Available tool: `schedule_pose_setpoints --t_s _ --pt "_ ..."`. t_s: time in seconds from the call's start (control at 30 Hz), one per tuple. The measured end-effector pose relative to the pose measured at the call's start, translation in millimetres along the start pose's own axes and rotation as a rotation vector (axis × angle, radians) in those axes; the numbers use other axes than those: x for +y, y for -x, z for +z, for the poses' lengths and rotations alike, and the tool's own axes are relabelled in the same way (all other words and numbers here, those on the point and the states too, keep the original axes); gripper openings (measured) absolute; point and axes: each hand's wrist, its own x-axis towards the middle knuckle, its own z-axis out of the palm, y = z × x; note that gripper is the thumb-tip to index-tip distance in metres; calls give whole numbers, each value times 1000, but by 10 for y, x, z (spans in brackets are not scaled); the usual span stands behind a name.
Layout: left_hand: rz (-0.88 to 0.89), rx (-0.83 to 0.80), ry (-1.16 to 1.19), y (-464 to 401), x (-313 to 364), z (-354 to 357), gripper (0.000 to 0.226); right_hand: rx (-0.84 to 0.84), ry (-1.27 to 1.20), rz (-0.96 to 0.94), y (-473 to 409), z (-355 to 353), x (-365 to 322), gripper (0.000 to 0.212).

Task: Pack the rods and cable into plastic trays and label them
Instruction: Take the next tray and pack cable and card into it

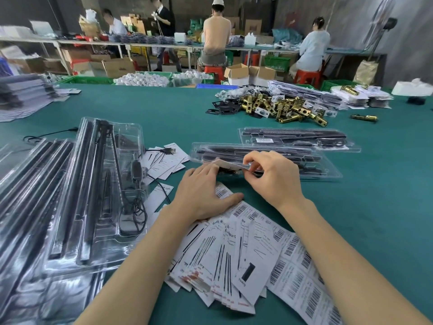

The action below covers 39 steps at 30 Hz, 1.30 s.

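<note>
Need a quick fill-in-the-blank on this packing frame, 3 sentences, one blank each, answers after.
1. The right hand pinches a white ____ at the near edge of the closed clear tray.
2. The left hand rests flat on loose sheets printed with black-and-white ____.
3. The table is covered in ____ cloth.

Answers: card; barcodes; green

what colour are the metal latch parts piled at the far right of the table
Shiny gold, like brass: the latch parts show best in the head view.
</note>
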Motion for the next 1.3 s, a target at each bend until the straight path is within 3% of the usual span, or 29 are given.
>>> schedule_pose_setpoints --t_s 0.27,0.4,0.53,0.67,0.8,0.97,1.17,1.3 --pt "-46 -19 41 -5 -16 19 111 -96 130 -115 -76 40 -78 13" --pt "-54 10 54 -33 -20 46 81 -162 129 -196 -137 19 -68 13" --pt "-6 36 45 -36 -33 49 72 -205 96 -292 -110 31 -41 10" --pt "17 59 107 -36 -52 51 66 -133 72 -324 -52 57 -22 8" --pt "-11 58 155 -55 -63 48 73 -67 85 -315 -90 76 -67 3" --pt "-29 38 180 -29 -61 55 74 -76 78 -287 -106 138 -136 5" --pt "-35 10 146 -30 -57 33 73 -75 86 -265 -165 171 -169 5" --pt "-35 11 98 -36 -40 7 77 21 132 -291 -203 184 -208 10"
